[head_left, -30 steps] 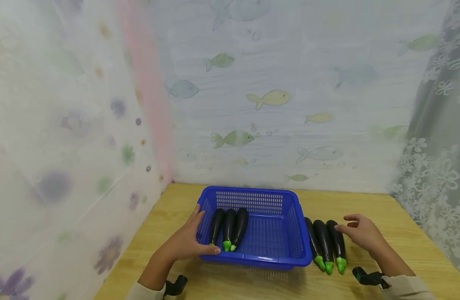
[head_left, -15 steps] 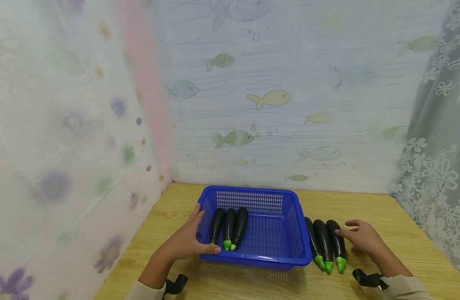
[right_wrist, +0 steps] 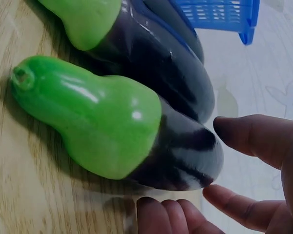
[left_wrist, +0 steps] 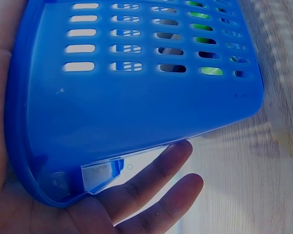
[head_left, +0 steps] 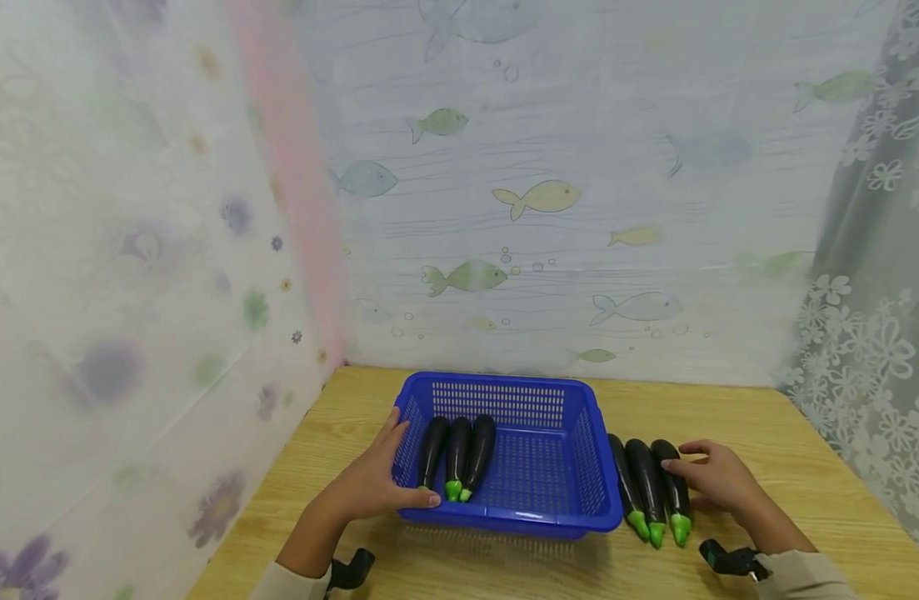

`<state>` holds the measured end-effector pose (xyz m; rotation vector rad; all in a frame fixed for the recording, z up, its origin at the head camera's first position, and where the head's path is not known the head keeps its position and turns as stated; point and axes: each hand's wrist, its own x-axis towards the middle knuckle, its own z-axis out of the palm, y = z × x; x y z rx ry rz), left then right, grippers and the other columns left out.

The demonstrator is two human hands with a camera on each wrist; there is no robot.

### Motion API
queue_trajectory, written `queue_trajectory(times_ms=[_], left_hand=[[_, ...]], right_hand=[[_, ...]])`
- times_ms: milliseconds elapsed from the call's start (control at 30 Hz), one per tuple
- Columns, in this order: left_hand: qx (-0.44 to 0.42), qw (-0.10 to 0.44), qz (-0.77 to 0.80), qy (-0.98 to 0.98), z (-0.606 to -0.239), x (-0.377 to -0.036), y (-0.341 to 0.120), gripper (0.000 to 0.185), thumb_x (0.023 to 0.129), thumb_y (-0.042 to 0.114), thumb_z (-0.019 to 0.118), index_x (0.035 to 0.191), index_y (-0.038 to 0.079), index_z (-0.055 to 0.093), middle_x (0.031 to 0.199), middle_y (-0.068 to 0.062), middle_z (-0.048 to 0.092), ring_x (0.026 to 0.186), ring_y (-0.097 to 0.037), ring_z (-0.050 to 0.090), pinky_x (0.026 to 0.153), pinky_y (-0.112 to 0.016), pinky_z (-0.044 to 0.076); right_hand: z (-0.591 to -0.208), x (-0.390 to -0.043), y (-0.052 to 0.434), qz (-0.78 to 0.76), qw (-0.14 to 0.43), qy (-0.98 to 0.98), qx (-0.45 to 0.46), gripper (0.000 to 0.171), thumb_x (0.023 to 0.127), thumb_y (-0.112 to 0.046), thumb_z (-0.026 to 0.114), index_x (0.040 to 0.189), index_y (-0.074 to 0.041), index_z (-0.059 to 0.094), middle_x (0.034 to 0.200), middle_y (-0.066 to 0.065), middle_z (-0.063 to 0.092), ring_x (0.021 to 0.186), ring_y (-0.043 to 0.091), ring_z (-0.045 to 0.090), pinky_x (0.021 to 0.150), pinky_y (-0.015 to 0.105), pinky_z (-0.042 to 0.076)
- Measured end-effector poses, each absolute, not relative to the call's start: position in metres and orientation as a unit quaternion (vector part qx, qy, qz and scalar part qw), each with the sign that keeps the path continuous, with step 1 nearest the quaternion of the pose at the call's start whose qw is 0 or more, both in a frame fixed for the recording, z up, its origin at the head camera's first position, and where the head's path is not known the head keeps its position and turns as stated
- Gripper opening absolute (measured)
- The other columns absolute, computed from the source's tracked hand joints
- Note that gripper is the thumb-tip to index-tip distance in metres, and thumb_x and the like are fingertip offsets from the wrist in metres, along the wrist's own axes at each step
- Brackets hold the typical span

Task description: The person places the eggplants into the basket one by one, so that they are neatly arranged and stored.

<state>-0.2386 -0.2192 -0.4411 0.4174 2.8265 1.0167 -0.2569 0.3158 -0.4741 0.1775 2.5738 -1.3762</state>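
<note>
The step in hand looks like the pick-up of one more eggplant for the basket. The left hand is bracing the blue basket at its near left corner, thumb lying along the front rim and fingers spread under and against the side wall, clasping the corner rather than lifting it. The basket is sitting near the middle of the tabletop, towards its back edge, and three eggplants are already lying side by side against its left wall, green caps towards the near edge.

Three more eggplants are lying on the tabletop just beside the basket's right wall. The right hand is closing around the rightmost eggplant: in the right wrist view the fingers are curving over its dark body, the thumb is coming in from below, and a small gap is showing, so the hand is half-open and not yet gripping.

The next move, as I judge it, calls for pinching that eggplant firmly, lifting it clear of its neighbour, which is touching it, and carrying it over the basket's right rim
</note>
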Motion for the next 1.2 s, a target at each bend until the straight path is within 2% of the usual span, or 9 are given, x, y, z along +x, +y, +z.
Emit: queue_trajectory(times_ms=[233, 400, 567, 800, 1200], left_hand=[[0.137, 0.056, 0.334, 0.931, -0.441, -0.238, -0.219, 0.133, 0.068, 0.07, 0.085, 0.167, 0.013, 0.018, 0.176, -0.006, -0.005, 0.157, -0.045, 0.019, 0.115, -0.072, 0.032], [0.137, 0.057, 0.335, 0.931, -0.441, -0.239, -0.218, 0.131, 0.07, 0.067, 0.086, 0.167, 0.013, 0.018, 0.176, -0.006, -0.005, 0.158, -0.045, 0.017, 0.115, -0.072, 0.031], [0.137, 0.057, 0.336, 0.93, -0.44, -0.239, -0.218, 0.13, 0.07, 0.066, 0.086, 0.167, 0.013, 0.018, 0.176, -0.006, -0.005, 0.158, -0.044, 0.017, 0.115, -0.072, 0.031], [0.138, 0.057, 0.336, 0.93, -0.44, -0.238, -0.218, 0.132, 0.068, 0.069, 0.086, 0.167, 0.012, 0.018, 0.176, -0.007, -0.004, 0.158, -0.045, 0.018, 0.115, -0.073, 0.032], [0.14, 0.058, 0.339, 0.929, -0.44, -0.238, -0.219, 0.132, 0.069, 0.068, 0.086, 0.167, 0.013, 0.017, 0.176, -0.007, -0.005, 0.158, -0.045, 0.018, 0.115, -0.072, 0.032]], right_hand=[[-0.477, -0.258, 0.315, -0.476, 0.11, 0.87, 0.07, 0.076, 0.1, -0.036, 0.068, 0.148, 0.014, 0.037, 0.14, 0.044, 0.048, 0.104, 0.035, 0.071, 0.076, 0.045, 0.064], [-0.473, -0.258, 0.315, -0.472, 0.106, 0.873, 0.066, 0.076, 0.1, -0.036, 0.068, 0.148, 0.015, 0.038, 0.139, 0.044, 0.049, 0.101, 0.031, 0.072, 0.075, 0.044, 0.064], [-0.466, -0.257, 0.317, -0.455, 0.098, 0.883, 0.056, 0.076, 0.1, -0.039, 0.067, 0.147, 0.014, 0.04, 0.138, 0.043, 0.05, 0.105, 0.036, 0.07, 0.076, 0.043, 0.064], [-0.455, -0.256, 0.315, -0.481, 0.104, 0.869, 0.053, 0.078, 0.102, -0.04, 0.064, 0.152, 0.012, 0.034, 0.144, 0.043, 0.044, 0.121, 0.05, 0.06, 0.082, 0.046, 0.064], [-0.427, -0.256, 0.302, -0.498, 0.084, 0.862, 0.035, 0.08, 0.103, -0.042, 0.063, 0.155, 0.01, 0.03, 0.147, 0.041, 0.042, 0.122, 0.047, 0.061, 0.084, 0.045, 0.063]])
